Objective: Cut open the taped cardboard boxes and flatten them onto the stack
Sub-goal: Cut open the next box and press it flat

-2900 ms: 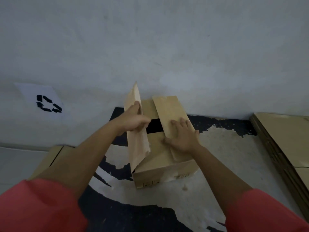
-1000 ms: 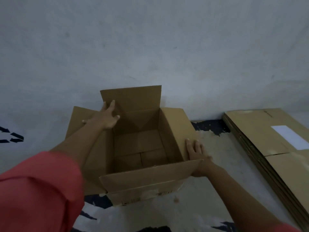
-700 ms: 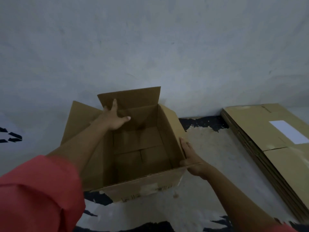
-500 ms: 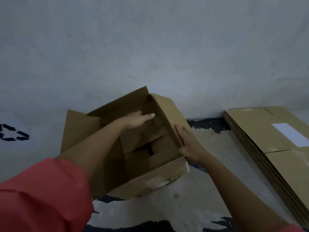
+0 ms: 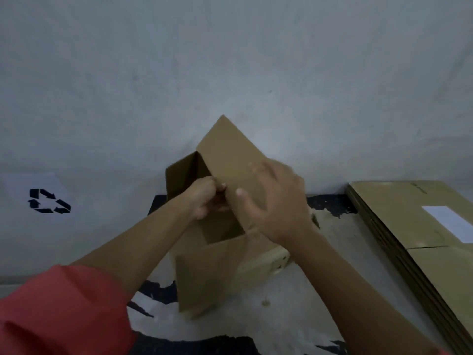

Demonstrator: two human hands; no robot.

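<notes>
Since only the head view is given, we read everything from it. The cardboard box (image 5: 204, 275) stands on the patchy floor (image 5: 307, 303) close to the far wall (image 5: 230, 60), in the middle of the picture. It is already open and pushed out of square: one panel rises slanted toward the wall, and the near panel hangs toward us.

The left hand (image 5: 204, 201) is at the mouth of the box, its fingers curled round an edge of cardboard there, so it grips the box. The right hand (image 5: 279, 206) lies on the outer face of the slanted panel with fingers spread and fairly straight. It presses and does not pinch, as far as the blur lets us tell. Both forearms reach forward from red sleeves (image 5: 64, 311), and the wrists come close together over the box.

The relation that matters is this: the stack (image 5: 399, 221) of flattened boxes lies to the right of the box and apart from it, with its long axis running from near to far. The right hand is the nearer one to it. We judge that the box must first be folded flat along its slanted panel, then carried to the right with its long side turned to match the stack. A recycling sign (image 5: 48, 202) is at the left, away from the work.
</notes>
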